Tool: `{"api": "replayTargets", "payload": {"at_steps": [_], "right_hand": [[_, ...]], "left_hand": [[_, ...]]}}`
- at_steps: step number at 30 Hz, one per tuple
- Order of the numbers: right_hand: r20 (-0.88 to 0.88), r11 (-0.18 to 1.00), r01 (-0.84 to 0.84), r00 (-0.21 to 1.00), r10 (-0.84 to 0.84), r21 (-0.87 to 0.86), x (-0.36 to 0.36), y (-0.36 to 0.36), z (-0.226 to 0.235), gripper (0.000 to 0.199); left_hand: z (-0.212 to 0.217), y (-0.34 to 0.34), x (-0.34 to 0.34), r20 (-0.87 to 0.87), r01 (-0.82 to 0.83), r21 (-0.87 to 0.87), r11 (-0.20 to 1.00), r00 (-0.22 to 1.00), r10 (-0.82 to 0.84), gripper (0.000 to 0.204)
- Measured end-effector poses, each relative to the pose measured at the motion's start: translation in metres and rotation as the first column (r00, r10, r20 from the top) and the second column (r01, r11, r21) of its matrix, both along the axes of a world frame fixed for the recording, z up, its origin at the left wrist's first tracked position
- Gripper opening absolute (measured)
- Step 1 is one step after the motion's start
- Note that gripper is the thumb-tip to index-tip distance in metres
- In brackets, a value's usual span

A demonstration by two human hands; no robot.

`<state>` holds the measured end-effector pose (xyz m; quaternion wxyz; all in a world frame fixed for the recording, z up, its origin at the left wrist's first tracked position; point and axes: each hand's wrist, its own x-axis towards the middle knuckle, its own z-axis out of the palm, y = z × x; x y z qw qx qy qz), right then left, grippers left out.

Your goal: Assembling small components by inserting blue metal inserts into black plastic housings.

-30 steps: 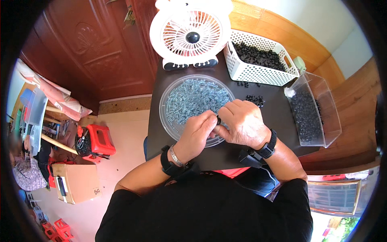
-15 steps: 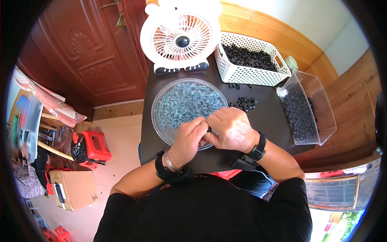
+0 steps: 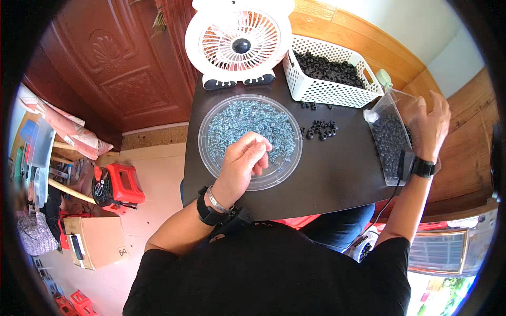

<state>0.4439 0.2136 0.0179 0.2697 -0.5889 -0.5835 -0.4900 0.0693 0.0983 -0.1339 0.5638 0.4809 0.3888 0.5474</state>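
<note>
My left hand (image 3: 245, 162) is closed, its fingers curled over the near part of a round clear tray (image 3: 204, 152). Whatever those fingers may hold is hidden. Small bluish, spring-like coils (image 3: 250, 118) cover most of the tray. To the right, my right hand (image 3: 431, 126) is raised at the far right side of a clear plastic bin (image 3: 387, 142), fingers apart and nothing visible in them. Black small parts fill much of that bin. A small heap of black ring-like parts (image 3: 321, 129) lies on the table between tray and bin.
A white perforated basket (image 3: 332, 96) of black parts stands at the back, beside a white fan (image 3: 240, 45). The dark table (image 3: 337, 168) ends at a wooden panel (image 3: 469, 137) on the right. A cardboard box (image 3: 97, 242) and red case (image 3: 124, 184) sit on the floor at left.
My hands, together over the tray's near edge before, have parted. The right has swung right to the clear bin and its fingers have spread. The left has stayed over the tray, closed.
</note>
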Motion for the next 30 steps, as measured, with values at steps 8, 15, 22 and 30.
{"api": "replayTargets", "payload": {"at_steps": [8, 15, 22, 30], "right_hand": [[-0.759, 0.346, -0.766, 0.623, 0.189, -0.543, -0.077, -0.016, -0.116, 0.021], [-0.536, 0.402, -0.621, 0.784, 0.314, -0.673, -0.107, -0.007, -0.160, 0.020], [-0.677, 0.399, -0.768, 0.635, 0.372, -0.500, -0.121, -0.016, -0.155, 0.021], [-0.713, 0.094, -0.977, 0.204, 0.671, -0.192, -0.184, -0.074, -0.111, 0.032]], "left_hand": [[-0.006, 0.002, -0.002, 0.003, -0.004, -0.043, 0.999, 1.000, 0.004, 0.024], [-0.005, 0.003, -0.002, -0.031, -0.004, -0.055, 0.998, 1.000, 0.003, 0.025], [-0.007, 0.004, -0.003, -0.015, 0.019, -0.066, 0.998, 1.000, -0.020, 0.024], [-0.003, 0.000, -0.001, -0.029, 0.142, -0.032, 0.989, 0.989, -0.143, 0.034]]}}
